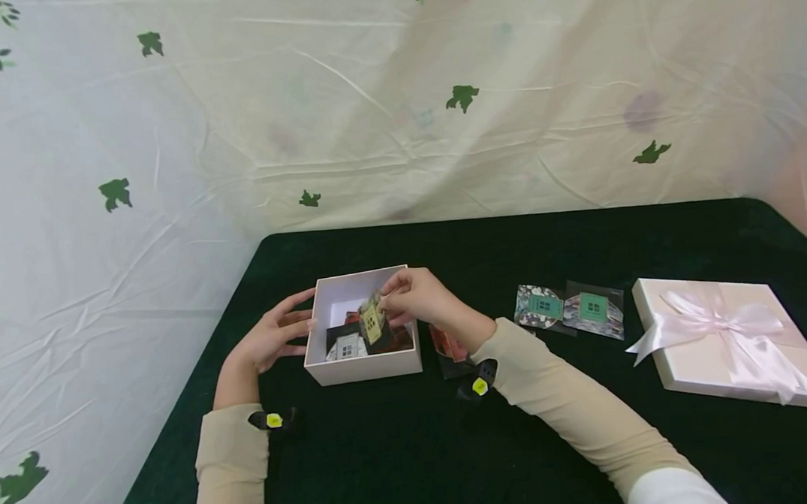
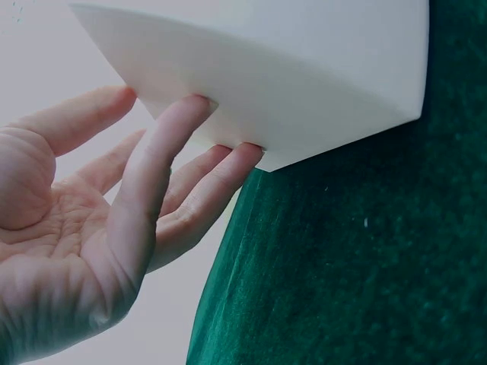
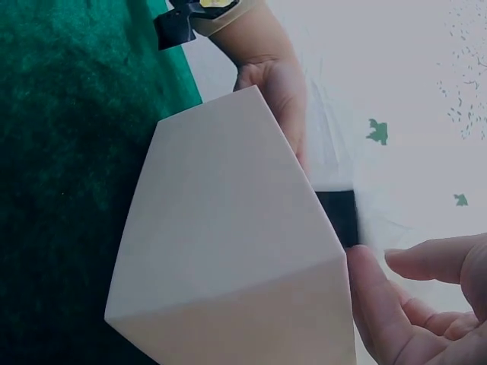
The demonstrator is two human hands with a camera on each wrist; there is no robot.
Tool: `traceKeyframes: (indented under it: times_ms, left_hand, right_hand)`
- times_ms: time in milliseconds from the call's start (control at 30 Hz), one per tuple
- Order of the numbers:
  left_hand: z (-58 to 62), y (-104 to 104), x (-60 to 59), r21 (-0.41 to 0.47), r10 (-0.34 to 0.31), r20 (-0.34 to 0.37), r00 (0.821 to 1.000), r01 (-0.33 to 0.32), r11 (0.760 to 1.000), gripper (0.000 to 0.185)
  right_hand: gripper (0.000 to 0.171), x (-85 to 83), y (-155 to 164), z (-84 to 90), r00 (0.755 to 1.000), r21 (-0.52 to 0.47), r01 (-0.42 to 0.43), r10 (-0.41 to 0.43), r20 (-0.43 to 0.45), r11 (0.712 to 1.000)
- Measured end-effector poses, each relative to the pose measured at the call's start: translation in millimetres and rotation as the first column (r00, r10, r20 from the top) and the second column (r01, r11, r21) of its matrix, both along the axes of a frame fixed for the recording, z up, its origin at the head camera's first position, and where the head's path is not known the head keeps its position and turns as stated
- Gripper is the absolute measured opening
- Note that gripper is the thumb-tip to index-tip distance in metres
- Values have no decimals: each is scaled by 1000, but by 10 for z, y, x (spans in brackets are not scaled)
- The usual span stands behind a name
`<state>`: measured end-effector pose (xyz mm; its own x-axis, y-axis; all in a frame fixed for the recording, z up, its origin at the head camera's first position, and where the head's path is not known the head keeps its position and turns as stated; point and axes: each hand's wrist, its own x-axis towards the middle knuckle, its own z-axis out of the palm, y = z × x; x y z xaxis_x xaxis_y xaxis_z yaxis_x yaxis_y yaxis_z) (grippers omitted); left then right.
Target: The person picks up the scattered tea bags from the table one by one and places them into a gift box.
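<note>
I see the right hand (image 1: 415, 295) pinching a yellow-labelled packet (image 1: 373, 322) over the open pale box (image 1: 364, 369). The left hand (image 1: 273, 337), fingers spread, touches the box's left side. On the counter (image 1: 385, 456), 2 green-labelled packets (image 1: 594, 307) lie to the right, near a pink bow (image 1: 721, 324).

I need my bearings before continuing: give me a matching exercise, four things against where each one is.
1. Left hand
2. Yellow-labelled packet
3. Green-labelled packets
4. Pink bow

A. on the flat box
B. fingertips on the outer wall of the open box
C. on the table, between the two boxes
D. in the right hand

Pairs: 1-B; 2-D; 3-C; 4-A
</note>
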<state>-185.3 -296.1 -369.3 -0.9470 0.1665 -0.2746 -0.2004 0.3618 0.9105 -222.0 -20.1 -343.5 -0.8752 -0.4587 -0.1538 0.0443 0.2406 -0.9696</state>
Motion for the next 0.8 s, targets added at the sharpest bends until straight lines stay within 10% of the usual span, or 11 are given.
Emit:
traceKeyframes:
  times_ms: [800]
  left_hand:
    - [-56,-6,-25,-15,16,-5,1000,-16,1000,70]
  right_hand:
    - [24,27,407,131,991,64,-26,34,-131,998]
